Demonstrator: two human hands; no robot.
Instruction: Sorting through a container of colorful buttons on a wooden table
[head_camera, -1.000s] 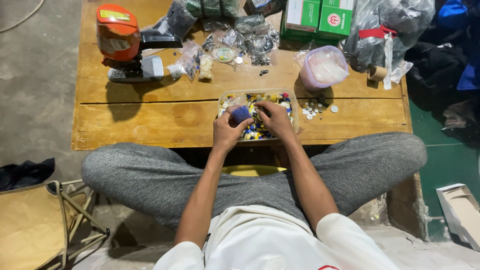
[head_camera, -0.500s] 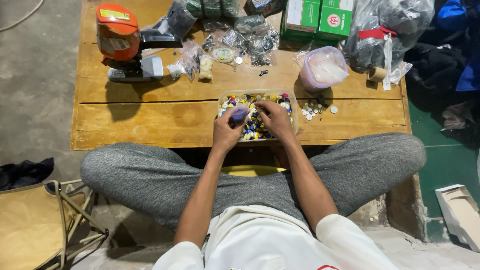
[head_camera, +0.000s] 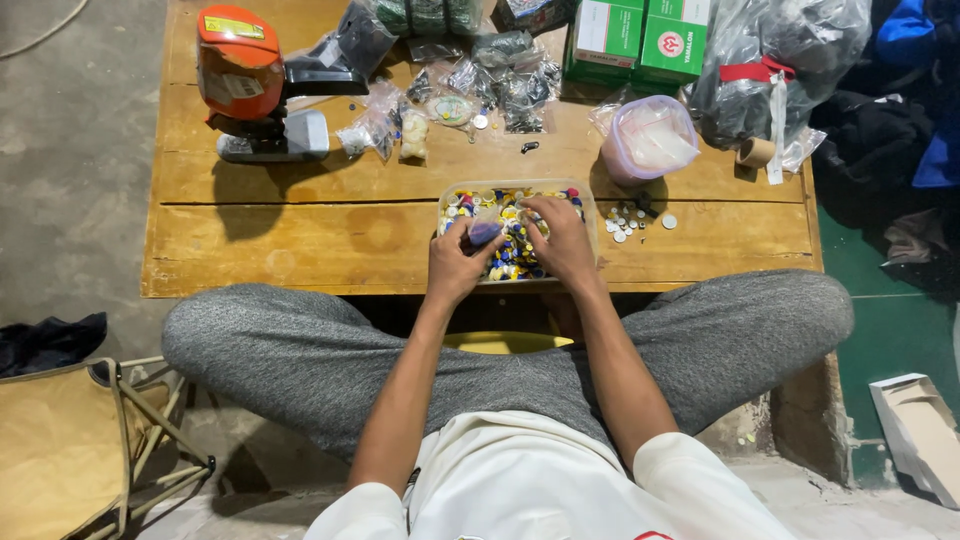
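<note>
A clear plastic container full of small coloured round pieces sits at the near edge of a low wooden table. My left hand rests at the container's left side, closed around a small clear bag with blue pieces. Over the container's right half, my right hand reaches down into the coloured pieces; whether its fingers pinch one is hidden.
An orange and black press machine stands at the table's back left. Small clear bags, green boxes, a clear tub with a purple rim and loose white discs lie behind and right. A folding stool stands at my left.
Both hands stay at the container with only small finger movements; the left hand's bag of blue pieces has shifted slightly.
</note>
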